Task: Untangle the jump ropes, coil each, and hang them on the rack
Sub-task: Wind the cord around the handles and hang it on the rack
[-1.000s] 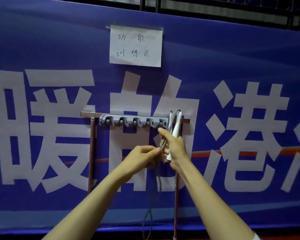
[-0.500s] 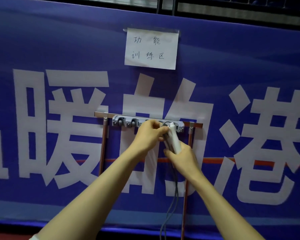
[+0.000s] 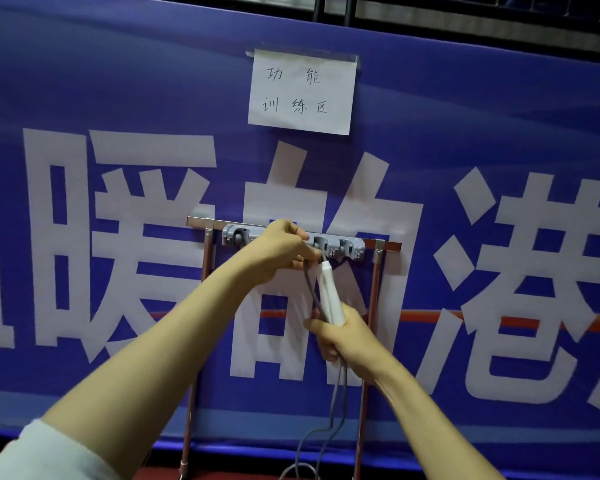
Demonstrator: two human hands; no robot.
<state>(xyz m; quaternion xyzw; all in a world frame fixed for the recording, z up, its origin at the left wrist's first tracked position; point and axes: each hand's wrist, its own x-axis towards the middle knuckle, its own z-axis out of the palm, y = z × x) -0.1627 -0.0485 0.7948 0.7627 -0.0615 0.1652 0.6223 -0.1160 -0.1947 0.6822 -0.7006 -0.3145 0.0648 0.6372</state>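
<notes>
Open banner is left between the copper posts below the grey rack. At a middle hook the jump rope cord is pinched in the grip of the left hand; its white handles are clamped in the right hand just below.

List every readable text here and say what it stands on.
"功能 训练区": handwritten on the white paper sheet taped to the blue banner.
"暖 的 港": large white characters on the blue banner; the characters at its edges are cut off.
Jump rope and rack: no text readable.
</notes>
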